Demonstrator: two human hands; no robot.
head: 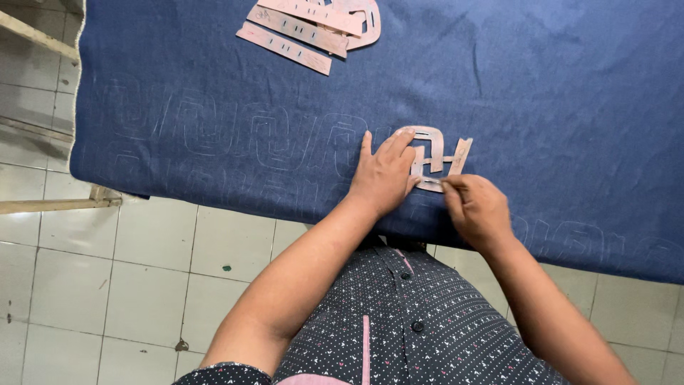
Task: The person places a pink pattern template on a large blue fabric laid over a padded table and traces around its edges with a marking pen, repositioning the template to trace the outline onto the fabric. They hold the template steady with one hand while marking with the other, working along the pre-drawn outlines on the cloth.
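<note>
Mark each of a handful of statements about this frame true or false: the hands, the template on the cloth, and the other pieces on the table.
1. The left hand lies flat on a curved cardboard template. True.
2. The template lies on red cloth. False: the fabric is dark blue.
3. The right hand pinches a thin marking tool at the template's lower edge. True, though the tool itself is too small to make out.
4. Traced outlines show on the cloth to the left of the hands. True.
5. The spare pattern strips are stacked on the floor. False: they lie on the cloth at its far edge.
6. The floor is wooden planks. False: it is pale tile.
</note>
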